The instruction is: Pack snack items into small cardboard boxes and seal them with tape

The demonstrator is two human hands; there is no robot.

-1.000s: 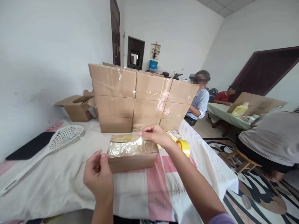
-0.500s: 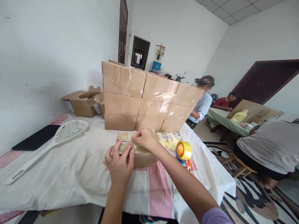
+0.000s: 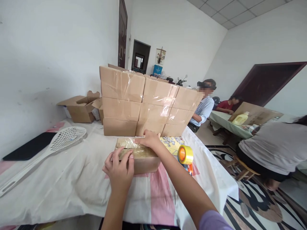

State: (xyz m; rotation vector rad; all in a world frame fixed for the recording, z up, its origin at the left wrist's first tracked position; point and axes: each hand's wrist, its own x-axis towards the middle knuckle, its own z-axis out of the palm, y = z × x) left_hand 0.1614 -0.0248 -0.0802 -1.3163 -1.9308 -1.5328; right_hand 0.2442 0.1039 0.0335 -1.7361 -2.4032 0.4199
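Note:
A small cardboard box [image 3: 146, 164] lies on the cloth in front of me, with shiny clear packing tape [image 3: 128, 143] across its top. My left hand [image 3: 118, 167] rests at the box's near left corner, fingers spread and touching its top edge. My right hand [image 3: 150, 140] lies over the far part of the top, its thumb stretched out along the tape. Both hands look open. Right of the box, a yellow roll of tape [image 3: 189, 155] sits in a blue and orange dispenser [image 3: 190, 168].
Taped cardboard boxes [image 3: 122, 107] stand stacked behind. On the left lie a white slotted scoop [image 3: 64, 140] and a black flat mat [image 3: 30, 146]; an opened carton [image 3: 81, 111] is behind them. Several people are beyond, one bent over [image 3: 271, 143] by a green-covered table [image 3: 230, 124].
My right fingers have gone from pinching at the tape near my left fingertips to lying open over the box top. My left hand has drawn slightly away. The view has shifted a little.

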